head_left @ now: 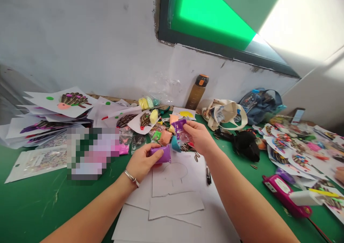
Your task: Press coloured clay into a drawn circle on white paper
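My left hand (143, 161), with a silver bracelet at the wrist, holds a purple packet (163, 154) over the top edge of the papers. Up and to the right, my right hand (195, 135) pinches a second, darker purple packet (178, 126) with a clear part hanging below it. A teal packet (176, 144) and an orange packet (165, 137) lie between and behind the hands. Beneath them is a sheet with a faint pencil outline (172, 173), on top of more white sheets (176, 205). Loose striped seeds (197, 157) lie beside my right hand.
Seed-decorated sheets are stacked at the left (71, 101) and spread at the right (282, 150). A bottle (197, 92) stands against the wall. A white-handled bag (225, 114), a black bag (245, 144) and a magenta glue gun (287, 196) lie rightward. Another person's hand (340, 175) shows far right.
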Motion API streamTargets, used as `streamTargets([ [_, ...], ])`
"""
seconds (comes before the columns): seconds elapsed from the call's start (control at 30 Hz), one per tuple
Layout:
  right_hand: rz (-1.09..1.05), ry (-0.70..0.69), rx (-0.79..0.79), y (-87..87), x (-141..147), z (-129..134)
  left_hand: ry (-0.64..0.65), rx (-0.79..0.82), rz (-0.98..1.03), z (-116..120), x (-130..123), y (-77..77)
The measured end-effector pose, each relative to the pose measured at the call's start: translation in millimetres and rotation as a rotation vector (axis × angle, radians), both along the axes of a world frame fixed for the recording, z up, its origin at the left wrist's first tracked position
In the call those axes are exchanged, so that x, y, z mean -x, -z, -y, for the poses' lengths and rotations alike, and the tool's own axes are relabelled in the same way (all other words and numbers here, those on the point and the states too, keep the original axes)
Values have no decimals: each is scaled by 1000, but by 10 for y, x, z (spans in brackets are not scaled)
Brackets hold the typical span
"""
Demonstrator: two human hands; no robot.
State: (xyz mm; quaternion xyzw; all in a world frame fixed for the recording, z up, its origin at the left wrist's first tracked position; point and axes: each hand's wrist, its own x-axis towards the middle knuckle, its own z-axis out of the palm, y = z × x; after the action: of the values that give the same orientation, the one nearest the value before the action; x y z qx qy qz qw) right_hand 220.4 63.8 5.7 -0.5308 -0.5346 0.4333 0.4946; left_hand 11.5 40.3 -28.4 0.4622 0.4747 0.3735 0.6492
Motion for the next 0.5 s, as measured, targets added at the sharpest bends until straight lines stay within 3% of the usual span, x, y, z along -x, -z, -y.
streamTargets([
  [0.23,-138,96,61,175,-78,406,91,-167,-215,25,-1,-34],
  [0.4,-5,86,38,108,-37,556,149,-423,-466,69,42,-82],
  [0.5,34,87,64,70,-4,586,146,-443,-520,61,55,-94],
])
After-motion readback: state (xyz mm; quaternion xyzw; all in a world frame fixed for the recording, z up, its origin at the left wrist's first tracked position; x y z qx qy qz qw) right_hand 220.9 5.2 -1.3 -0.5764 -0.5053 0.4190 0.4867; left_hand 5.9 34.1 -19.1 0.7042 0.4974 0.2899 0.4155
